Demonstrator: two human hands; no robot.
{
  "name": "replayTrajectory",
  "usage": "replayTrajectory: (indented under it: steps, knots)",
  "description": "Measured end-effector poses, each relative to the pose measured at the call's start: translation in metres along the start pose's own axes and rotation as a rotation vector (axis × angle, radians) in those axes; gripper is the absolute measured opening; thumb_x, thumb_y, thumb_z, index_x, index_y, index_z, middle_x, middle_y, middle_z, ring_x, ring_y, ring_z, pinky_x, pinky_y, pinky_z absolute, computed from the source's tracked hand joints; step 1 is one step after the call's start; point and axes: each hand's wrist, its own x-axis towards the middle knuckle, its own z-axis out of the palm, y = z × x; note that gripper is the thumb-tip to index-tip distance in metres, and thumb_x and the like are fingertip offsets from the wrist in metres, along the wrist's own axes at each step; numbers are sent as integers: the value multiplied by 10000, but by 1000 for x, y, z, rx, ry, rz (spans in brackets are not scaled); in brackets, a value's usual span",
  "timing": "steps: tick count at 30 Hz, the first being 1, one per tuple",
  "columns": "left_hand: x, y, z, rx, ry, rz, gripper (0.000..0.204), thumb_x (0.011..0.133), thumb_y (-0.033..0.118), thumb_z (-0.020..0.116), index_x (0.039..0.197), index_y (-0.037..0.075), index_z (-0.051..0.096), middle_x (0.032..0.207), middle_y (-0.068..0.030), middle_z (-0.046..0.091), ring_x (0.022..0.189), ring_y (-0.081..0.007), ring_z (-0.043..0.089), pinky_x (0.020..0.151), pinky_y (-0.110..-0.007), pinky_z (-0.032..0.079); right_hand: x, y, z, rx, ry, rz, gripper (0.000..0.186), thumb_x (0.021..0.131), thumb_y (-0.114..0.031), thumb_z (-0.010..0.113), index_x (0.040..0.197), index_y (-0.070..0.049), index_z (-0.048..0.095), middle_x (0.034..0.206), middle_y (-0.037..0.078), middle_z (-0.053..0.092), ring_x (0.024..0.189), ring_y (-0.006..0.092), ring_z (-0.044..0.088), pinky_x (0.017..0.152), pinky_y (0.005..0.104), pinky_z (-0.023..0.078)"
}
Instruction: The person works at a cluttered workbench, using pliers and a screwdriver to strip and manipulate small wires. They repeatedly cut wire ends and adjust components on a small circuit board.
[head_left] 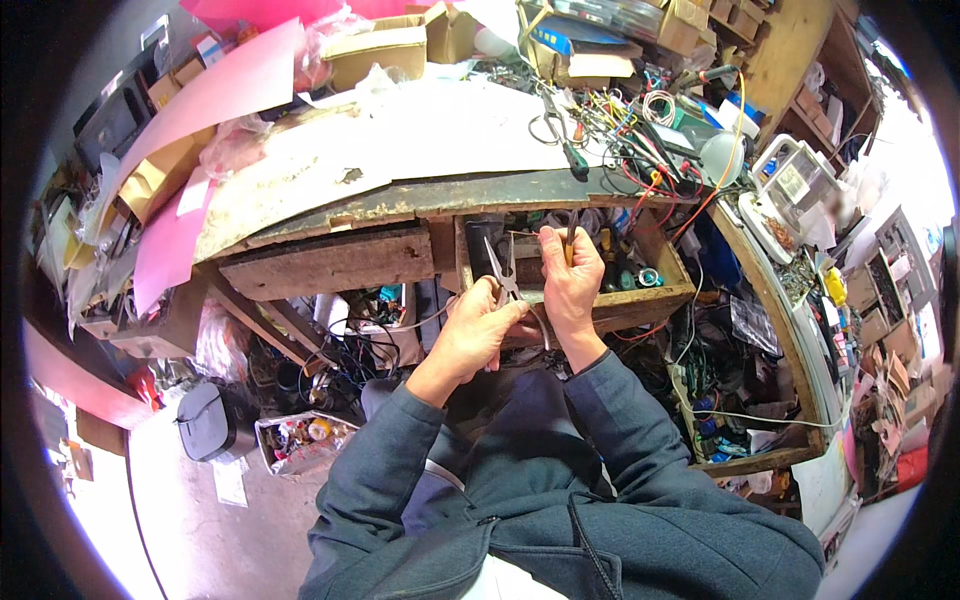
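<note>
Over wooden drawer (640, 307), tapered metal pliers (509, 285)

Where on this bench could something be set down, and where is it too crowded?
The broad white sheet on the worn wooden bench has a bare middle, bordered by curved pink sheeting at left, open cardboard boxes behind and tangled multicoloured cables at right. That cable end is crowded, as is the open wooden drawer below.

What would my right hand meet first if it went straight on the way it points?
Most likely your right hand would meet the workbench's front edge, though depth is unclear and it might pass above.
</note>
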Motion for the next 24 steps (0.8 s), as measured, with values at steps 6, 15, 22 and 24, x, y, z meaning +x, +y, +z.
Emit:
replayTrajectory:
  steps: [6, 15, 22, 24]
  knots:
    - [9, -15, 0, -40, -29, 34, 234, 978, 124, 606, 1120, 0, 468, 846, -65, 654, 667, -180, 725, 388, -221, 440, -6, 1, 1, -119, -44, -98, 236, 971, -186, 710, 807, -64, 593, 659, -104, 458, 604, 1, 365, 515, 205, 305]
    - [7, -5, -2, 255, 120, 77, 190, 904, 136, 629, 955, -12, 521, 777, -96, 630, 584, -146, 624, 536, -318, 504, -10, -5, 0, -194, -144, -188, 210, 953, -119, 708, 801, -33, 592, 640, -60, 510, 601, 15, 424, 524, 218, 364]
    - [10, -14, -4, 318, 223, 168, 253, 890, 152, 649, 1055, -11, 546, 821, -131, 656, 783, -150, 610, 739, -355, 512, -10, 0, -1, -196, -147, -214, 224, 950, -119, 711, 791, -29, 583, 641, -41, 511, 597, 28, 427, 523, 224, 369]
    - [9, -15, -5, 322, 230, 184, 259, 895, 165, 653, 1054, -9, 546, 823, -133, 656, 773, -145, 608, 725, -352, 512, -11, -1, 1, -187, -145, -211, 229, 950, -123, 713, 789, -28, 580, 643, -37, 509, 595, 32, 425, 521, 228, 367]
